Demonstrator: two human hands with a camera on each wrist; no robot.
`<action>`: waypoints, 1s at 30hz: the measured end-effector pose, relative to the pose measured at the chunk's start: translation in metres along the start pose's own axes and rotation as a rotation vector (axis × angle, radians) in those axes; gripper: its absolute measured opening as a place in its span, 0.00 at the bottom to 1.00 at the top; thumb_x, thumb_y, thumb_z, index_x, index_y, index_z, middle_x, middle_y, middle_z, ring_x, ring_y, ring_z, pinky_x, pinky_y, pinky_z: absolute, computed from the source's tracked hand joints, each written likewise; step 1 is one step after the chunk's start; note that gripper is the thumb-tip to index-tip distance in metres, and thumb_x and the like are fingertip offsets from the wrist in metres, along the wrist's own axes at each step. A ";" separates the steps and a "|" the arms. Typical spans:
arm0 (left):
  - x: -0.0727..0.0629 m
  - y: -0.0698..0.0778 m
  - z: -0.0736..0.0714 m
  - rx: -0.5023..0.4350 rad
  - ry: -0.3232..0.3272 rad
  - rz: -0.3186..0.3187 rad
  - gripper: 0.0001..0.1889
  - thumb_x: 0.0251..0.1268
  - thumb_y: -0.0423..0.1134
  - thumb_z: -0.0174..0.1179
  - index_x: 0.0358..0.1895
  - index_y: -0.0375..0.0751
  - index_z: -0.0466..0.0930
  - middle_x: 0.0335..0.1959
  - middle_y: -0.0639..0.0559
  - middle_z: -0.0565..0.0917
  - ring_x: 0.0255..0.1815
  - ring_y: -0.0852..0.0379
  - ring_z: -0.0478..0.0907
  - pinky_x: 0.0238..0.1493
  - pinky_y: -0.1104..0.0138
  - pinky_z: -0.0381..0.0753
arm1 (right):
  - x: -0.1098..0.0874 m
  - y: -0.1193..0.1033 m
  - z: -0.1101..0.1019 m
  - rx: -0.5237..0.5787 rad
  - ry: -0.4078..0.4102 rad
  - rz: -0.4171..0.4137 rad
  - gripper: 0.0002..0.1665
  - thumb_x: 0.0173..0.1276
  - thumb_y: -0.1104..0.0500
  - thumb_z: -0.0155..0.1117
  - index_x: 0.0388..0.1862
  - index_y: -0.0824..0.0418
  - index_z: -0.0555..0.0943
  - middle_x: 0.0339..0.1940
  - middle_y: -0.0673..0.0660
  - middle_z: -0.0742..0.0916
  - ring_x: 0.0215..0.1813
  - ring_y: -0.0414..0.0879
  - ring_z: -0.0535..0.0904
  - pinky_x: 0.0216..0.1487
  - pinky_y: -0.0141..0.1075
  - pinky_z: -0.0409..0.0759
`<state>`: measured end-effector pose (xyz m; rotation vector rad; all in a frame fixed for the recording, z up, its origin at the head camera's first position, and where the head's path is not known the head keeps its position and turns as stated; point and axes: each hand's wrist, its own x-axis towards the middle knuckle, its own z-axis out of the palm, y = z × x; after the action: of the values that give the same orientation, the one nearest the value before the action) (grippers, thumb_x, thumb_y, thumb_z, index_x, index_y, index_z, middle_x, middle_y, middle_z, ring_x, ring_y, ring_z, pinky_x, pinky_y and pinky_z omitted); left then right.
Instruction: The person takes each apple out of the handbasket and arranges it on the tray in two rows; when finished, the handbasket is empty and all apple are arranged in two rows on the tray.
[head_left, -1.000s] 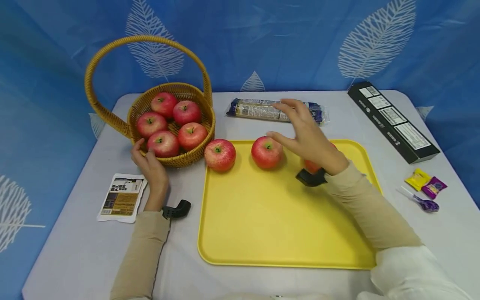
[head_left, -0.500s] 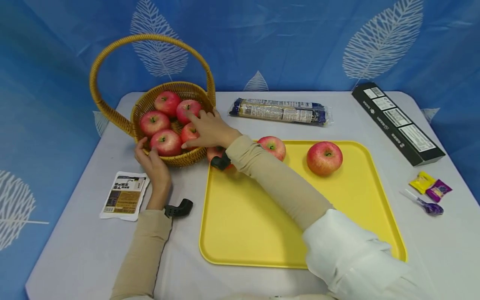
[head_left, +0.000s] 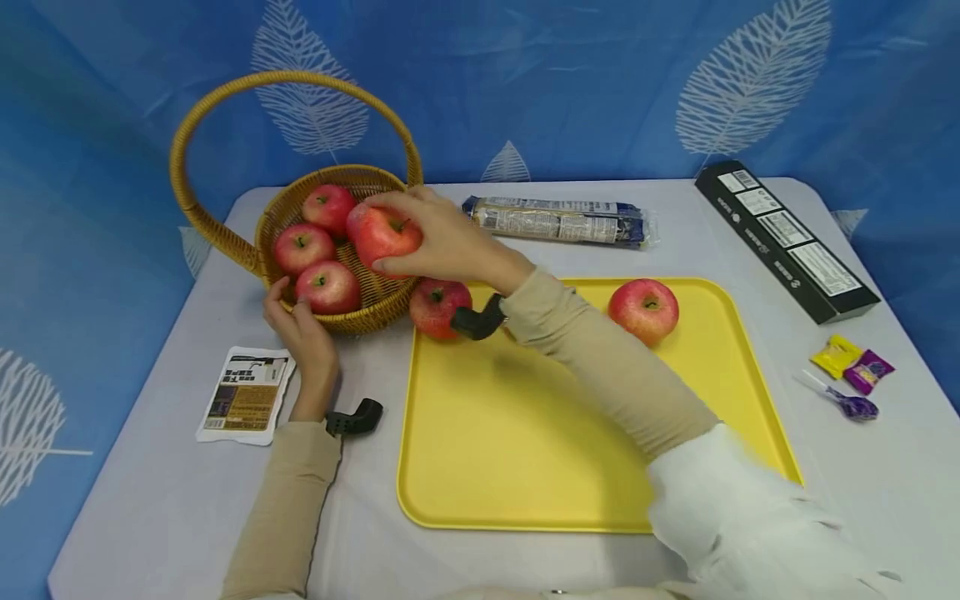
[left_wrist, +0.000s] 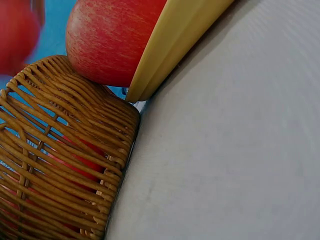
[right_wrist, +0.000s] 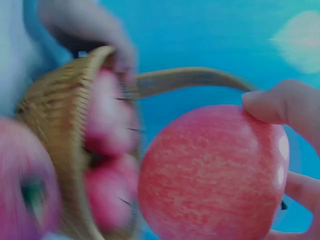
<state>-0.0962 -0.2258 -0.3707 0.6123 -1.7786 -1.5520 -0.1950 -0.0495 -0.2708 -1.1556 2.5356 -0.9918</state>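
Observation:
A red apple (head_left: 385, 240) is held between the thumb and fingers of my right hand (head_left: 442, 237), raised over the right side of the wicker basket (head_left: 378, 317). The right wrist view shows this apple (right_wrist: 215, 175) large, pinched at its side. My left hand (head_left: 306, 337) grips the basket's front-left rim. Several apples lie inside the basket, one front apple (head_left: 327, 287) near my left fingers; another is partly hidden behind the held one. On the yellow tray (head_left: 517, 433) sit an apple (head_left: 435, 310) at the corner against the basket and another apple (head_left: 643, 311) farther right.
A white-and-brown packet (head_left: 246, 396) lies left of the tray. Behind it is a blue-ended clear package (head_left: 558, 221). To the right are a long black box (head_left: 786, 242), yellow candy (head_left: 836, 357), purple candy (head_left: 868, 372) and a lollipop (head_left: 855, 407).
My right hand has moved from above the tray to the basket, then taken hold of an apple there and lifted it. The left hand has stayed on the rim.

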 end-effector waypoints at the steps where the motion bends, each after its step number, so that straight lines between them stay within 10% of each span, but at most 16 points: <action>1: 0.002 -0.005 -0.001 0.003 -0.001 0.001 0.22 0.59 0.27 0.36 0.59 0.29 0.60 0.57 0.45 0.60 0.62 0.56 0.57 0.65 0.68 0.52 | -0.012 0.001 -0.013 0.022 0.023 -0.023 0.41 0.49 0.40 0.66 0.64 0.43 0.66 0.56 0.52 0.73 0.52 0.41 0.70 0.48 0.34 0.73; 10: 0.015 -0.035 -0.013 0.035 0.047 0.007 0.20 0.60 0.30 0.37 0.57 0.40 0.63 0.55 0.54 0.61 0.61 0.67 0.57 0.62 0.75 0.53 | -0.149 0.069 -0.105 -0.070 0.129 0.135 0.39 0.49 0.54 0.71 0.62 0.47 0.69 0.60 0.56 0.71 0.55 0.51 0.68 0.49 0.51 0.70; 18: 0.014 -0.038 -0.012 0.018 0.032 0.032 0.20 0.60 0.30 0.36 0.56 0.39 0.63 0.55 0.54 0.61 0.61 0.65 0.57 0.62 0.74 0.53 | -0.254 0.152 -0.117 -0.133 0.161 0.441 0.43 0.48 0.58 0.71 0.64 0.59 0.66 0.59 0.66 0.68 0.54 0.60 0.63 0.47 0.61 0.65; 30: 0.013 -0.038 -0.003 0.034 0.000 0.030 0.21 0.61 0.30 0.37 0.58 0.38 0.62 0.57 0.52 0.60 0.62 0.65 0.56 0.64 0.74 0.52 | -0.281 0.153 -0.103 -0.108 0.061 0.410 0.47 0.47 0.61 0.72 0.67 0.55 0.61 0.68 0.70 0.54 0.65 0.69 0.51 0.51 0.70 0.56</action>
<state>-0.1062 -0.2437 -0.4049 0.5991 -1.8098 -1.5045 -0.1395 0.2782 -0.3195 -0.5914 2.7436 -0.8039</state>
